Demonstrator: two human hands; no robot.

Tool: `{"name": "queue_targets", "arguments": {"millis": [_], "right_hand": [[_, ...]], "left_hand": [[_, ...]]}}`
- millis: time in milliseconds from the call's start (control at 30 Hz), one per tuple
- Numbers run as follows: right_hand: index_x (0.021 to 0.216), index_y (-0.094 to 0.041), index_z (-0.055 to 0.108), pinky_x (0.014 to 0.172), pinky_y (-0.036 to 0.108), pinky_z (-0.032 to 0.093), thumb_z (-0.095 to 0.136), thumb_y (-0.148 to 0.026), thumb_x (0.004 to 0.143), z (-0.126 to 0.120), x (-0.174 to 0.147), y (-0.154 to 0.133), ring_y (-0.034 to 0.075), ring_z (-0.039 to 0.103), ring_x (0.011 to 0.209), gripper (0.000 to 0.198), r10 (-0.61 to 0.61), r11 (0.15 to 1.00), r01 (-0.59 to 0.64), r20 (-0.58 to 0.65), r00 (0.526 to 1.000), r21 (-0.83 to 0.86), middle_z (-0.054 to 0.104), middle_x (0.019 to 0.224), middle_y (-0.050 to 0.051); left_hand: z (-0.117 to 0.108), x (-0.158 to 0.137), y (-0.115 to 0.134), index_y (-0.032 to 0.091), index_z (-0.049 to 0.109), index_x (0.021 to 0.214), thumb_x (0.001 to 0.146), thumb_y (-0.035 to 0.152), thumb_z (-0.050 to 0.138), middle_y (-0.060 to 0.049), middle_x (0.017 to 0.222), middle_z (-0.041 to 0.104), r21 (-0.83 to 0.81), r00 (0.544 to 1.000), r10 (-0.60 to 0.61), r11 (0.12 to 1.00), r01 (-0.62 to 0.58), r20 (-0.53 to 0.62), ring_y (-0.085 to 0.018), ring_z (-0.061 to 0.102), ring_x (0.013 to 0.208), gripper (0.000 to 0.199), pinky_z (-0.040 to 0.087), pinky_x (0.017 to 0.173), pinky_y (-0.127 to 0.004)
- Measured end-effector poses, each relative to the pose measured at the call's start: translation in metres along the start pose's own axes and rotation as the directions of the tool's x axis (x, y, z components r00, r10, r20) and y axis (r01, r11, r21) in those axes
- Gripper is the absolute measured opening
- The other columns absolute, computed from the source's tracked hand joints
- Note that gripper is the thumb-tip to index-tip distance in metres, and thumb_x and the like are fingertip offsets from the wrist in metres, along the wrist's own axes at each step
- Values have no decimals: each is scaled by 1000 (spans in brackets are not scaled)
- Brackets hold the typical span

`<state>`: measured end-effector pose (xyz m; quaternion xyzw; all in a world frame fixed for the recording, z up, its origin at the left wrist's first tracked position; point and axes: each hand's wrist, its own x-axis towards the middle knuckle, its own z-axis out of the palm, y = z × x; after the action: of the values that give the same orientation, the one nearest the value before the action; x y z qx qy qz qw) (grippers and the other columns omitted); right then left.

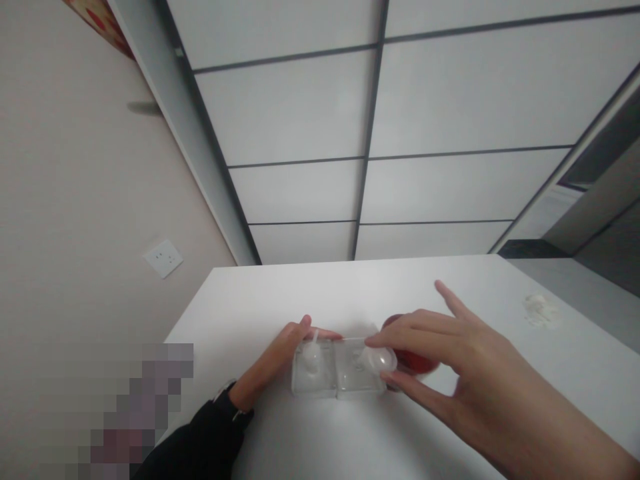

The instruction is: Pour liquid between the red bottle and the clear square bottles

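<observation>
A clear plastic box (pixel 316 385) with two side-by-side compartments is on the white table in front of me. My left hand (pixel 290 343) holds it at the left back corner, one finger stretched along the back edge and the thumb raised. In the left compartment is a small whitish piece (pixel 313 357) with a thin upright stem. Over the right compartment, my right hand (pixel 445 353) pinches a glossy white rounded piece (pixel 384 360) between thumb and fingers. Its exact kind is unclear. Partly hidden behind my right fingers is a round red object (pixel 417 362).
The white table (pixel 260 293) reaches to pale panelled doors (pixel 300 193) at the back. A patch of white material (pixel 541 311) lies near its right edge. On the left wall is a socket (pixel 164 258). Part of the lower left is pixelated.
</observation>
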<state>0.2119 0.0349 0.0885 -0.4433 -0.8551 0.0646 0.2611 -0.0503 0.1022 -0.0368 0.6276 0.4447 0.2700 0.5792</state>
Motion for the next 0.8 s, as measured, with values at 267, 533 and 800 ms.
{"name": "queue_targets", "arguments": {"millis": [267, 533, 800], "right_hand": [[103, -34, 77, 124, 82, 13, 80, -13, 84, 0, 2, -3, 17, 75, 72, 28, 5, 1000, -5, 3, 1000, 27, 79, 92, -6], [96, -33, 77, 128, 69, 26, 79, -9, 82, -1, 7, -3, 17, 79, 83, 28, 35, 994, -44, 91, 995, 97, 80, 93, -7], [105, -37, 79, 128, 66, 29, 70, -8, 85, 2, 9, 0, 17, 79, 88, 36, 26, 991, -46, 158, 987, 124, 81, 97, -6]], "left_hand": [[-1, -1, -6, 12, 83, 116, 94, 89, 29, -14, 105, 83, 19, 1000, 4, 1000, -3, -25, -31, 75, 101, 97, 52, 102, -42], [0, 4, -9, 12, 85, 113, 84, 100, 24, -15, 112, 83, 47, 999, 6, 999, -5, -36, -35, 75, 109, 110, 53, 107, -43], [2, 0, -10, 17, 86, 111, 85, 98, 23, -14, 114, 83, 70, 996, -7, 997, 13, -94, -36, 73, 113, 106, 50, 109, -44]]}}
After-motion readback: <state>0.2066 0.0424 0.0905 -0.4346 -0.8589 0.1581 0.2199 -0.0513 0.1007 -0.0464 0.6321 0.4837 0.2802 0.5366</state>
